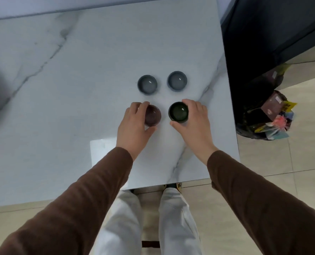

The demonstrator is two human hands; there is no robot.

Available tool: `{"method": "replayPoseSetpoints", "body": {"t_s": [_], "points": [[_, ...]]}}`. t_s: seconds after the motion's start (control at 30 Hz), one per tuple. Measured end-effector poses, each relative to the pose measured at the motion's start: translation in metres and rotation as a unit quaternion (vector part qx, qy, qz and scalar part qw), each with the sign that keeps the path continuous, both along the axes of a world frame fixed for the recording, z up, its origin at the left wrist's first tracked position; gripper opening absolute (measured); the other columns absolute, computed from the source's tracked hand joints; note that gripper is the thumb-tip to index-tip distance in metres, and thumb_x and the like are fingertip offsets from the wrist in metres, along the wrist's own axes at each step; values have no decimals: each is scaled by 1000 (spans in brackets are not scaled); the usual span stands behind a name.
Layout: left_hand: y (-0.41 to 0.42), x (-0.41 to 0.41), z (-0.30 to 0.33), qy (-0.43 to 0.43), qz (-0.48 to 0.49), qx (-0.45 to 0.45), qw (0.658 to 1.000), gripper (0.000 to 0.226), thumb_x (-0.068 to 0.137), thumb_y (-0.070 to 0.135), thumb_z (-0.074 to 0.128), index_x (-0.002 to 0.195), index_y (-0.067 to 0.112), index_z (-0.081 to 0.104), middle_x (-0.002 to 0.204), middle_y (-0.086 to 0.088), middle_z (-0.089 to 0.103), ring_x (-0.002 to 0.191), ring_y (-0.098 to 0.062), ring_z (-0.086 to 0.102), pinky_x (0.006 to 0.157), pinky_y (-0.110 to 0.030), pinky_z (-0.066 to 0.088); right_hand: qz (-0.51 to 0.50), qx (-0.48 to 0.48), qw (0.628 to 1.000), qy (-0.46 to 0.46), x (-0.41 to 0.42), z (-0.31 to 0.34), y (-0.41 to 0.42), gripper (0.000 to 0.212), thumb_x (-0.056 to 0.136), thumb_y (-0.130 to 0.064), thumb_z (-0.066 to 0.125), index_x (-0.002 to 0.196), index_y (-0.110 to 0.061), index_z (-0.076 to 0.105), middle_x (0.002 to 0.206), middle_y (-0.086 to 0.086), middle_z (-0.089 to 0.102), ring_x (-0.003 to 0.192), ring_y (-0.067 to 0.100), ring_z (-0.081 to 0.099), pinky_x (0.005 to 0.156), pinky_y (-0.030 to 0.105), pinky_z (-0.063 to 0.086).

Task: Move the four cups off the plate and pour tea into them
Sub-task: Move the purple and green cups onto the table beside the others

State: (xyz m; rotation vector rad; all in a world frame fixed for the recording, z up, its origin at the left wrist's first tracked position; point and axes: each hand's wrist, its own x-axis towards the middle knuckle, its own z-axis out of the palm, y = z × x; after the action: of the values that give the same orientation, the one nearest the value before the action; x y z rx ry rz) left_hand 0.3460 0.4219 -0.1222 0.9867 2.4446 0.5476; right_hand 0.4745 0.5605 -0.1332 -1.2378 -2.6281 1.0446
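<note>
Fingers of the left hand are curling around the far side of the purple cup, with the thumb pressing its near side, so the hand is clamping it. The right hand is wrapping the dark green cup the same way, index finger over the far rim and thumb at the near wall. Both cups are sitting on the marble table, side by side. Two grey cups are standing just beyond them, apart from the hands. Brown sleeves are covering both arms. A full rubbish bag is sitting on the floor to the right.
</note>
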Motion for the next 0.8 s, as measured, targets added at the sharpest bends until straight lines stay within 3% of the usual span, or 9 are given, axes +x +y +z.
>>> {"method": "replayPoseSetpoints", "body": {"t_s": [0.33, 0.53, 0.63, 0.8], "points": [[7, 4, -12, 11, 25, -9, 1000, 65, 78, 23, 73, 136, 21, 45, 127, 0, 50, 112, -23, 50, 82, -39, 52, 4, 4, 1000, 14, -4, -18, 8, 68, 77, -30, 81, 134, -13, 49, 126, 4, 53, 116, 23, 44, 100, 30, 39], [6, 3, -8, 48, -5, -46, 998, 80, 76, 30, 75, 146, 21, 36, 133, -1, 51, 113, -26, 52, 75, -40, 52, 14, 20, 1000, -11, -6, -12, 6, 78, 76, -33, 81, 141, -11, 44, 130, 6, 52, 120, 26, 43, 104, 29, 37], [-3, 4, -2, 46, 0, -43, 998, 85, 75, 32, 77, 148, 20, 34, 137, -3, 48, 116, -27, 50, 81, -39, 51, 26, 70, 997, -21, -6, 2, 3, 80, 76, -39, 79, 142, -11, 43, 135, 6, 50, 123, 26, 41, 108, 34, 37], [-46, -3, 20, 69, 22, -37, 997, 71, 80, 30, 73, 143, 15, 42, 137, -7, 50, 117, -30, 47, 93, -40, 46, 88, 125, 988, 10, -18, 37, -21, 60, 85, -35, 69, 138, -15, 48, 136, 2, 50, 124, 24, 40, 109, 35, 36]]}}
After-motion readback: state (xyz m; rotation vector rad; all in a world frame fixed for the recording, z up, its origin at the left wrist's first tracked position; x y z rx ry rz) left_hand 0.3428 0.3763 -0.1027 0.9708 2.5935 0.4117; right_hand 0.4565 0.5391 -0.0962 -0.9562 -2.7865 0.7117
